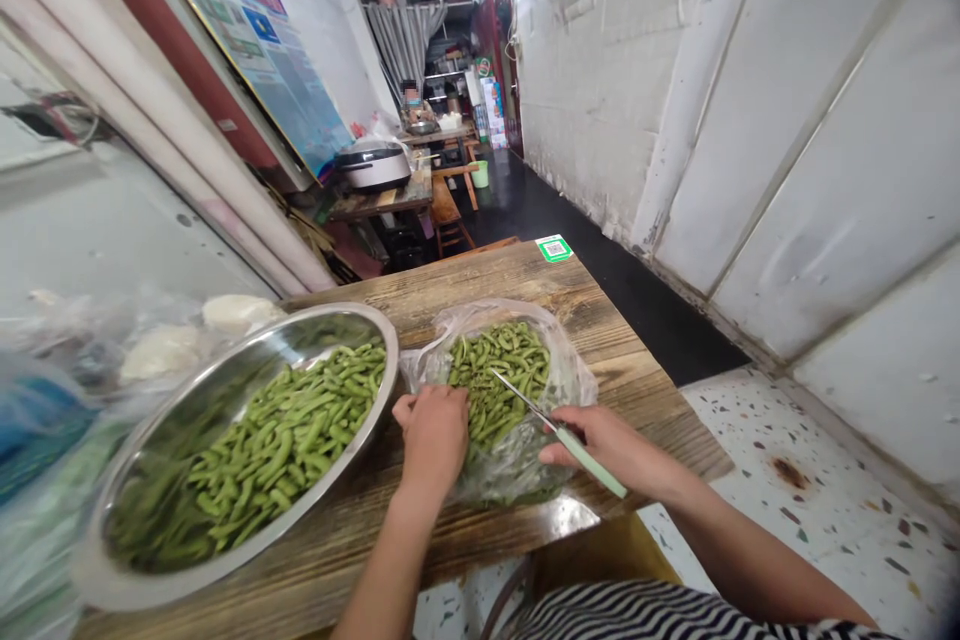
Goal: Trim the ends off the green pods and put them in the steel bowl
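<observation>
My right hand (611,445) is closed around the pale green handle of a pair of scissors (592,465), seen nearly edge-on. Their metal blades point up and left over green soybean pods (502,360) in an open clear plastic bag (574,375). At the bag's left side, my left hand (435,435) has its fingers curled down against the pods and bag; whatever is in its grip is hidden. Left of that hand stands a large metal basin (391,345) holding many more green pods (300,430).
The wooden table (637,360) bears a green QR code card (554,248) at its far corner. Plastic bags (161,355) crowd the left side. Beyond are another table with a white appliance (371,165), a wooden stool (448,210) and a white wall (600,70) on the right.
</observation>
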A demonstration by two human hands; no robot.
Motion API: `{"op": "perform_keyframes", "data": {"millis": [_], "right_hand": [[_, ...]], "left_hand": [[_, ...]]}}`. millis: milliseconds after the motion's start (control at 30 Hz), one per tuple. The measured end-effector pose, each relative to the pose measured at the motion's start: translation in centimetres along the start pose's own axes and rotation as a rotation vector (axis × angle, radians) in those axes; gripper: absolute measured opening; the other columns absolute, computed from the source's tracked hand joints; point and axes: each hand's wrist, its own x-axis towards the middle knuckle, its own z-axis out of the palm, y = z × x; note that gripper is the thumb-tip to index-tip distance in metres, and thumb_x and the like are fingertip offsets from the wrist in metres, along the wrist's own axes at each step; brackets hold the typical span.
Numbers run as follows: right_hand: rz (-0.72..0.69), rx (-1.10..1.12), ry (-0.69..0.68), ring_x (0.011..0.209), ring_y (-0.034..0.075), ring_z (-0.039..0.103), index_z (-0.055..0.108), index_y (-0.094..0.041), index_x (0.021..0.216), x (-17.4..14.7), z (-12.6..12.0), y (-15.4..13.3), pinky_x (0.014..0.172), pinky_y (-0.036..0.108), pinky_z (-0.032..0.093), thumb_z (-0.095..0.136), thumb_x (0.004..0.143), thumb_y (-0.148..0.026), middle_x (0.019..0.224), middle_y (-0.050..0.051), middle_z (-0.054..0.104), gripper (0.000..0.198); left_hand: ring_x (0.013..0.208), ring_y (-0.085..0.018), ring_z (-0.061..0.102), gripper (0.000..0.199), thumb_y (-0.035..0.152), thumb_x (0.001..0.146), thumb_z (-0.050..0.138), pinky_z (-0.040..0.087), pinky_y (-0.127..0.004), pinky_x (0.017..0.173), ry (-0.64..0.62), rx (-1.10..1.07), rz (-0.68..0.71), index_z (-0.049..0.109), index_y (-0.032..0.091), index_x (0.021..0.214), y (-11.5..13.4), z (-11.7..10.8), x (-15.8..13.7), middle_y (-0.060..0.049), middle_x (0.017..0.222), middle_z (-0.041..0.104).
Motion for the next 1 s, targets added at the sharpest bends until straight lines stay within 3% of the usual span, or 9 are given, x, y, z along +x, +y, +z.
{"op": "perform_keyframes", "data": {"millis": [233,433,767,1000], "right_hand": [[-0.010,0.038,0.003,0.060,0.012,0.048,0.061,-0.015,0.082,0.2,0.2,-0.3,0.054,0.019,0.033,0.056,0.078,-0.057,0.065,-0.002,0.054,0.042],[-0.037,0.072,-0.034,0.066,0.014,0.053,0.062,-0.016,0.097,-0.2,-0.6,-1.7,0.061,0.020,0.038,0.058,0.077,-0.054,0.078,0.001,0.063,0.043],[-0.028,0.023,-0.016,0.065,0.015,0.053,0.063,-0.016,0.094,-0.1,-0.3,-2.0,0.061,0.021,0.039,0.057,0.077,-0.055,0.076,0.001,0.063,0.043],[0.000,0.032,0.014,0.058,0.012,0.046,0.061,-0.014,0.074,0.3,0.4,-0.7,0.054,0.020,0.033,0.057,0.075,-0.059,0.061,-0.003,0.052,0.045]], "left_hand": [[0.075,-0.022,0.059,0.016,0.031,0.069,0.064,0.041,-0.031,0.076,-0.016,-0.482,-0.201,0.071,0.022,0.081,1.3,-1.8,0.1,-0.005,0.079,0.069],[0.063,-0.015,0.054,0.021,0.037,0.066,0.068,0.040,-0.024,0.063,-0.028,-0.746,-0.399,0.067,0.017,0.072,3.1,-1.6,-0.5,-0.001,0.066,0.064],[0.059,-0.012,0.049,0.021,0.036,0.066,0.069,0.037,-0.022,0.058,-0.106,-0.798,-0.396,0.065,0.016,0.069,3.3,-1.9,-0.9,0.001,0.062,0.059],[0.063,-0.013,0.053,0.021,0.035,0.062,0.072,0.040,-0.023,0.062,-0.061,-0.838,-0.463,0.068,0.016,0.071,2.8,-1.0,-0.8,0.000,0.066,0.063]]}}
